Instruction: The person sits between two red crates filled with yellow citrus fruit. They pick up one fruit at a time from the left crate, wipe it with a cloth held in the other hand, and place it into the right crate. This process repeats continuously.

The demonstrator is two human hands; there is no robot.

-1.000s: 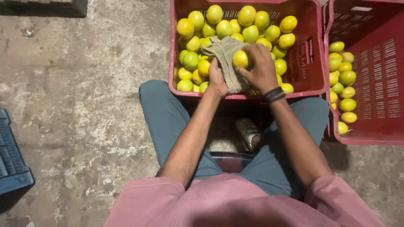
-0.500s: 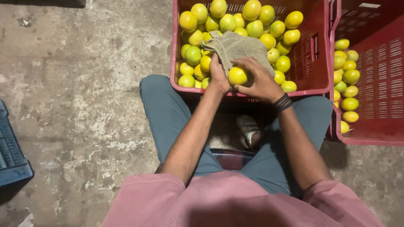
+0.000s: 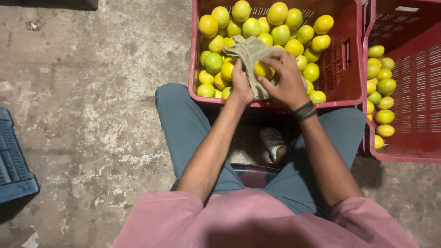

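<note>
A red plastic crate (image 3: pixel 349 87) in front of my knees holds several yellow and green citrus fruits (image 3: pixel 250 27). My left hand (image 3: pixel 240 83) grips a crumpled olive-grey cloth (image 3: pixel 248 49) over the crate's near edge. My right hand (image 3: pixel 287 78) holds one yellow fruit (image 3: pixel 263 70) pressed against that cloth. A dark band circles my right wrist.
A second red crate (image 3: pixel 409 151) at the right holds several more fruits (image 3: pixel 382 87) along its left side. A blue crate (image 3: pixel 16 170) lies at the left edge on the stained concrete floor. A pale sandal (image 3: pixel 272 140) shows between my legs, above a dark red stool.
My right hand turned the yellow fruit against the cloth, dipping toward the crate's near edge and back up. The left hand kept its grip on the cloth.
</note>
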